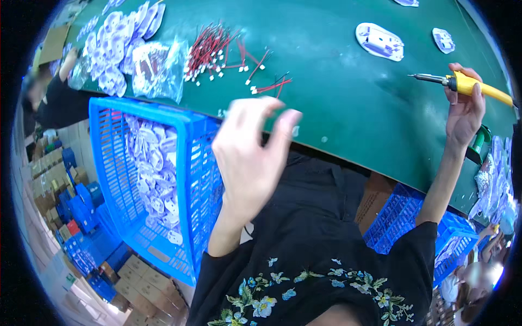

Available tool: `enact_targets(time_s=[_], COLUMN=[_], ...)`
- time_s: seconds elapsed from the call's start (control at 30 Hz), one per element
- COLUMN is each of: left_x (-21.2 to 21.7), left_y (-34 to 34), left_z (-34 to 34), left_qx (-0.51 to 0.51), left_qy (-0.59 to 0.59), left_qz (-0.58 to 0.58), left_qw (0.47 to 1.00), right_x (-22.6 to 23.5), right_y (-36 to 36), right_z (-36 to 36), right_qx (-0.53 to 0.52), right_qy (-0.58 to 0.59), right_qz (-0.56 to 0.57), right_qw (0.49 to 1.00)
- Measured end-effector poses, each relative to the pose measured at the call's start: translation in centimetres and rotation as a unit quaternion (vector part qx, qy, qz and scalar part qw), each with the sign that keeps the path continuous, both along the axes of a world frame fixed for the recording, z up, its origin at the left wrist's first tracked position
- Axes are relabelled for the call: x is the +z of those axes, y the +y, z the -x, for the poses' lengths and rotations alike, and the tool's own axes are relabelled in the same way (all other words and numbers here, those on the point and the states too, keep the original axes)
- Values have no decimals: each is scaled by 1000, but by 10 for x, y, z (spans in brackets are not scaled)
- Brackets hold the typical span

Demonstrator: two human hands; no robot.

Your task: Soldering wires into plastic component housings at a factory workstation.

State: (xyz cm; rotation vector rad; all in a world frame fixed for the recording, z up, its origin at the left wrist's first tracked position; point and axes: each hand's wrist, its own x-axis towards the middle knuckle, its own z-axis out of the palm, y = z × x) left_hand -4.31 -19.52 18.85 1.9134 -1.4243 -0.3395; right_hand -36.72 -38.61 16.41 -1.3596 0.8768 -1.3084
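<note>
My right hand [465,111] is closed round the yellow handle of a soldering iron [472,87], its metal tip pointing left over the green table. Toward the table's near edge, my left hand [247,149] hangs slightly blurred, thumb and fingers apart, with nothing seen between them. Just beyond it lie a few red and black wires with white connectors [270,87]. Farther back is a heap of such wires [209,51]. A white oval plastic shell [380,42] rests beyond the iron's tip, and a smaller white plastic part [443,41] sits to its right.
White plastic shells [117,46] are piled at the far left beside a clear plastic bag [157,68]. A blue basket [185,179] full of white parts stands against the table edge. More white parts [492,174] lie at right, near a green holder [479,142]. Other people work at both sides.
</note>
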Motion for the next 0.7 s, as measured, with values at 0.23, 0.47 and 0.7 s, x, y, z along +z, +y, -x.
enact_targets(time_s=[0.23,0.47,0.7], left_x=[-58,-37,-48], left_y=[-8,-62,-178], left_z=[0,30,91], left_qx=[35,-73,-170], left_qy=[-109,103,-122], left_qz=[-62,-9,101], left_qw=[991,992,973], right_x=[-9,-3,2], right_y=[-4,-3,-7], right_z=[11,32,35], right_qx=[-15,-30,-60], right_qy=[-69,-41,-61], right_qz=[-40,-4,-17], right_qw=[997,999,996])
